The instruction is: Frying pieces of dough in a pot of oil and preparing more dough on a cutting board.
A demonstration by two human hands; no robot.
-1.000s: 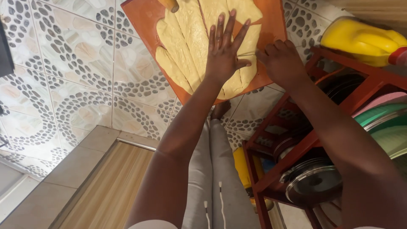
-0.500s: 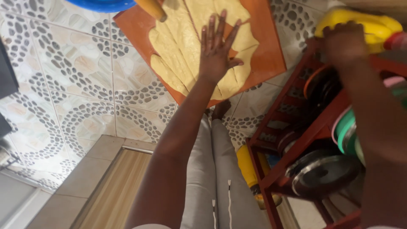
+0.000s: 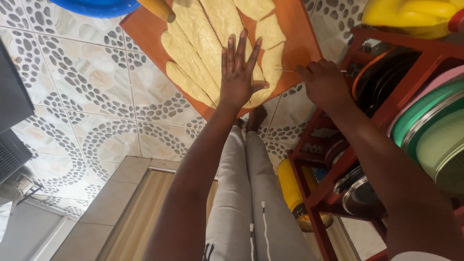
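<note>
Since the dough strips (image 3: 212,43) look soft and tearable, left hand (image 3: 240,77) presses flat-open, right hand (image 3: 325,82) at 3 o'clock pinching a thin blade (image 3: 289,71).

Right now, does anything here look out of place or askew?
Nothing is spilled or broken. The one oddity: the orange board of cut dough strips sits on the tiled floor, by bare feet. The left hand presses the dough flat.
</note>
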